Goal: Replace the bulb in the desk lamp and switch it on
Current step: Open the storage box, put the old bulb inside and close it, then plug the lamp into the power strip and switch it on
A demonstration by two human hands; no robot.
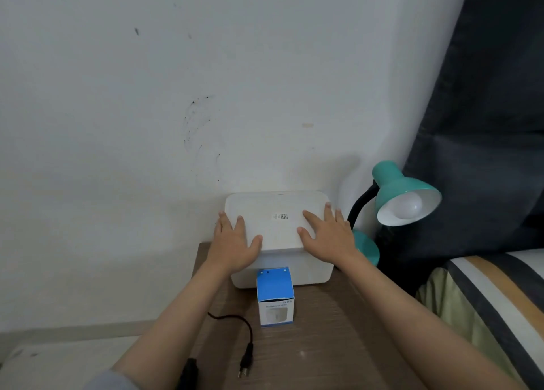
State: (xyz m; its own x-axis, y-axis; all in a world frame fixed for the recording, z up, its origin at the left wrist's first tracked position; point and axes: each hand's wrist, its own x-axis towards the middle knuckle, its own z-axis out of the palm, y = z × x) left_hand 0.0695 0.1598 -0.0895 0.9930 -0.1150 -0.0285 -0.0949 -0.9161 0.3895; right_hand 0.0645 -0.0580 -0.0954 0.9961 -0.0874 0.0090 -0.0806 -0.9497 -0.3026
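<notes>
Both forearms reach forward over the desk (338, 339), bare from the elbow down, a grey sleeve edge showing at the lower left. The left hand (234, 242) lies palm down on the left part of a white box lid (276, 213), fingers spread and flat, thumb stretched along the lid's front edge. The right hand (326, 236) lies the same way on the lid's right part, fingers fanned toward the far corner, thumb pointing inward. Neither grip closes round anything; both hands are open and pressed flat on the lid, which sits on a white box (312, 272) standing against the wall (147, 95).

The desk lamp (397, 195) stands at the desk's far right corner, just beside the box and the right wrist. Its teal shade tilts down and to the right, opening toward the dark curtain (494, 124), on a black bendy neck rising from a teal round base partly hidden behind the right hand. A white bulb (409, 205) sits inside the shade and does not appear lit.

In front of the white box, touching or nearly touching it, stands a small blue-and-white bulb carton (275, 297), upright and closed. A black cord with its plug (245, 363) lies loose on the desk near the left forearm. A striped bed (500, 295) sits to the right.
</notes>
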